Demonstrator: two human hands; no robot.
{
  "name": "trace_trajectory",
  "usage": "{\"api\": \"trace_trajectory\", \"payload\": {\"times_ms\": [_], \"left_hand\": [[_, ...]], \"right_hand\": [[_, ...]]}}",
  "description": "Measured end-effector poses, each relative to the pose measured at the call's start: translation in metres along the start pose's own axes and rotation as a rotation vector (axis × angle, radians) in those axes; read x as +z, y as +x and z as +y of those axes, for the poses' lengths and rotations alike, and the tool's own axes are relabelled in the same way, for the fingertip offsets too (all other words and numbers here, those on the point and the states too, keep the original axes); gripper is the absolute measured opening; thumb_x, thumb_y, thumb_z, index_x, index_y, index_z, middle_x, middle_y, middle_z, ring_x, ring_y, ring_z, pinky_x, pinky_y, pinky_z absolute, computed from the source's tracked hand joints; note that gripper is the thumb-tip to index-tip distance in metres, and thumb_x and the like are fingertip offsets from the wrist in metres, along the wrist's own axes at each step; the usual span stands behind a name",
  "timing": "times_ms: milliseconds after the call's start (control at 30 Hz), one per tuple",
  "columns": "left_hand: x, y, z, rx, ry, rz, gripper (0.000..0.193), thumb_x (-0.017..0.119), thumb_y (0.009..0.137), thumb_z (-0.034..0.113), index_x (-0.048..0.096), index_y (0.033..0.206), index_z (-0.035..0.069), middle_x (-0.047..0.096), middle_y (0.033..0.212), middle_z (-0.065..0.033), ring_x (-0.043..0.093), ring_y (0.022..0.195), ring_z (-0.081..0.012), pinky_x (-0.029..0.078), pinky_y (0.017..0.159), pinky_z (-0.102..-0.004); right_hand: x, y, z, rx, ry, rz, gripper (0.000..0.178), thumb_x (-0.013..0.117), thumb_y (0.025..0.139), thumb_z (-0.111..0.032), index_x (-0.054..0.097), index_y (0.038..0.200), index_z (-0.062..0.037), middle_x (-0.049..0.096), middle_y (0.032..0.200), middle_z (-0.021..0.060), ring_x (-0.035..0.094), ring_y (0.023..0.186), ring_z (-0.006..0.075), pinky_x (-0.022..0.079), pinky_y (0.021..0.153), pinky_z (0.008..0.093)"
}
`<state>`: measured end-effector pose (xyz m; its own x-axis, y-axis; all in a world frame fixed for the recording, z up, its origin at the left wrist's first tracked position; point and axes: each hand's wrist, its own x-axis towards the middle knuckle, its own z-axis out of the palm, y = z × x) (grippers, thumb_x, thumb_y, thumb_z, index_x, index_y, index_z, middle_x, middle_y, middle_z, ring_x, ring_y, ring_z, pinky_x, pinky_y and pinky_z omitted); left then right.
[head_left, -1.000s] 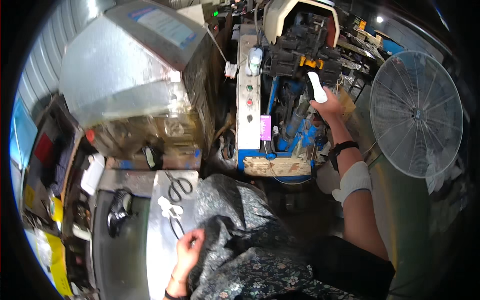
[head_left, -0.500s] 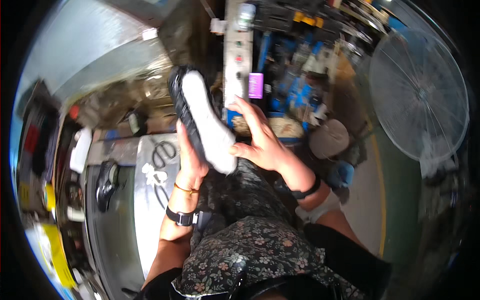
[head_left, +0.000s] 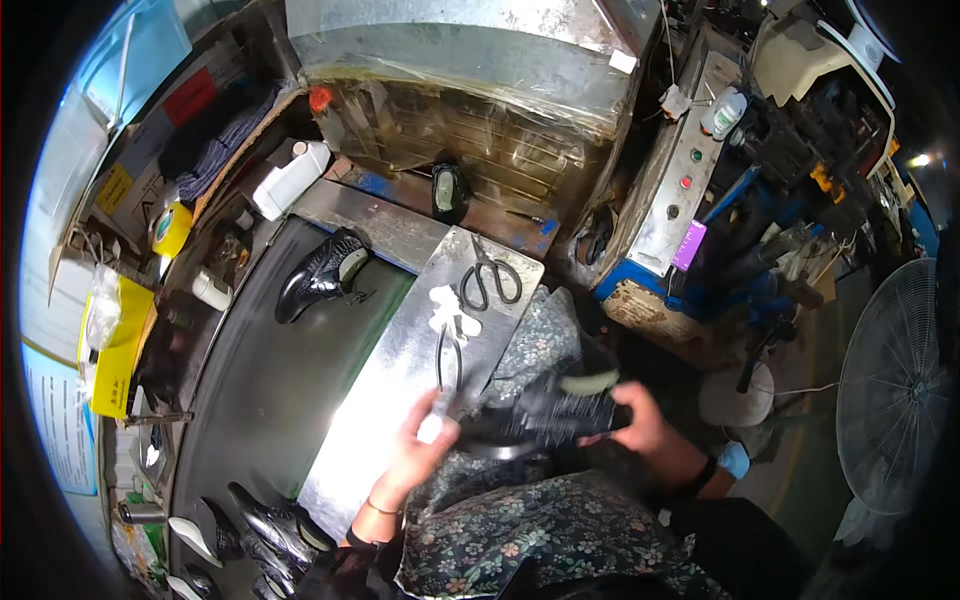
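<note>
- Right hand (head_left: pixel 648 430) — gripping one end of a black shoe (head_left: pixel 560 415), its fingers closed round that end.
- The black shoe is held up off the worktop (head_left: pixel 375 410), beyond its right edge and over the floral apron (head_left: pixel 540 530); it is blurred, so its details are hard to read.
- Left hand (head_left: pixel 408 458) — at the worktop's right edge, fingers bent about a small white piece (head_left: pixel 430 430); I cannot tell how firmly they hold it, nor whether they touch the shoe.
- Black-looped tool (head_left: pixel 459 362) lying on the worktop just beyond the left hand, its far end against a crumpled white scrap (head_left: pixel 450 310).
- Scissors (head_left: pixel 485 262) lying by the worktop's far right corner, near the scrap.
- Dark belt (head_left: pixel 310 370) running along the worktop's left edge, with a glossy black shoe (head_left: pixel 312 280) near its far edge and a cluster of shoes (head_left: pixel 275 535) toward its near end.
</note>
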<state>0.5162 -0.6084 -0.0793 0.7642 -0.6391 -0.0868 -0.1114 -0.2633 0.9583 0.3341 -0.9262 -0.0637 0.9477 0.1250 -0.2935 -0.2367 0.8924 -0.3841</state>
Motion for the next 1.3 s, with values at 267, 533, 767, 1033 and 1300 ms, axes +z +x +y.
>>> {"api": "trace_trajectory", "payload": {"times_ms": [267,533,767,1033,1300], "left_hand": [[-0.114,0.032,-0.072,-0.068,-0.217,0.518,0.019,0.057,0.095,0.002,0.059,0.113,-0.004,0.064,0.111,-0.0066,0.059,0.103,-0.0138,0.045,0.094,-0.0264],[-0.185,0.118,-0.101,0.246,0.906,0.481,0.062,0.068,0.078,0.004,0.044,0.136,-0.002,0.041,0.144,-0.0237,0.031,0.138,-0.0408,0.025,0.114,-0.0472],[-0.296,0.224,-0.159,-0.256,0.731,0.357,0.076,0.087,0.063,0.025,0.055,0.126,-0.002,0.065,0.113,-0.0159,0.064,0.1,-0.0277,0.048,0.09,-0.0366],[-0.216,0.147,-0.129,-0.251,-0.18,0.261,0.045,0.071,0.084,0.019,0.057,0.115,-0.01,0.067,0.103,-0.01,0.064,0.084,-0.016,0.05,0.078,-0.0258],[0.008,0.001,-0.018,-0.722,-2.083,-0.333,0.052,0.056,0.086,0.057,0.061,0.105,0.009,0.062,0.088,-0.0092,0.058,0.063,-0.0184,0.048,0.059,-0.0323]], "right_hand": [[-0.015,0.23,-0.123,-0.773,-0.806,0.723,0.051,0.065,0.087,-0.033,0.05,0.126,-0.0026,0.059,0.125,0.0147,0.057,0.115,0.0305,0.049,0.093,0.0389],[-0.066,0.381,-0.161,-0.274,-2.071,0.758,0.06,0.062,0.083,-0.052,0.059,0.123,-0.008,0.064,0.118,0.0189,0.057,0.114,0.0402,0.046,0.094,0.0448],[-0.021,0.287,-0.131,-0.325,-1.422,0.414,0.04,0.068,0.085,-0.037,0.068,0.105,-0.0035,0.069,0.107,0.0145,0.066,0.101,0.0273,0.052,0.086,0.0397],[0.024,0.199,-0.081,-0.414,-0.224,0.345,0.026,0.059,0.094,-0.018,0.058,0.116,-0.0061,0.068,0.104,0.009,0.065,0.093,0.0184,0.052,0.082,0.0303],[0.097,0.132,-0.035,-0.873,-1.26,-0.083,0.071,0.074,0.085,-0.027,0.039,0.142,-0.0023,0.053,0.134,0.0125,0.047,0.125,0.0204,0.041,0.103,0.0355]]}}
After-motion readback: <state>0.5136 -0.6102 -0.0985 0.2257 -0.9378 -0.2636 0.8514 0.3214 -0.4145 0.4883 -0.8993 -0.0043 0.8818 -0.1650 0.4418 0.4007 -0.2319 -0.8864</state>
